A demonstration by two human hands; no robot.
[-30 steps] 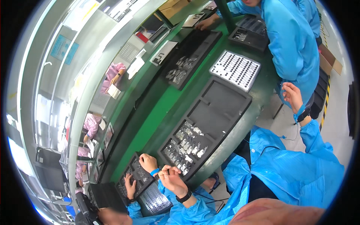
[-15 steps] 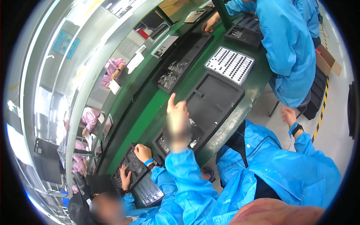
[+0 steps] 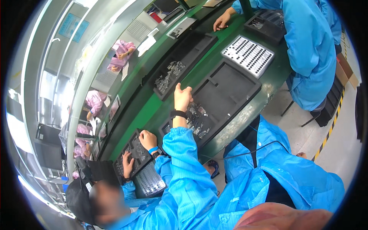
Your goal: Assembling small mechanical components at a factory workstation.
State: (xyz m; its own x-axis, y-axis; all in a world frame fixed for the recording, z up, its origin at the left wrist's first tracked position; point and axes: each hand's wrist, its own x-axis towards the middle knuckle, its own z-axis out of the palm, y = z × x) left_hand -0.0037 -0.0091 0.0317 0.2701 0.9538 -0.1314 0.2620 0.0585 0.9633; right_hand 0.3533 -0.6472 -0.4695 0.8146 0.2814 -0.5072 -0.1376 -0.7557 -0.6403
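My left hand, wearing a black wristband, reaches over the near black tray with its index finger stretched out and nothing visible in it. Beneath and beside that hand, small metallic and dark parts lie scattered in the tray's near-left section. Just beyond the fingertip is a long black tray with a heap of small clear-looking and metallic pieces. Of my right hand only a sliver shows past my blue sleeve, low on the right; its fingers are hidden.
A white tray with rows of black round parts stands beyond the near tray. To my left a co-worker's hands work over another black tray. Another person in a blue coat sits at the far right. A thin cable crosses my lap.
My left hand, blurred before, now shows clearly, its index finger still out. My right hand has dropped from clear view to mostly hidden behind my sleeve. The whole view has shifted slightly.
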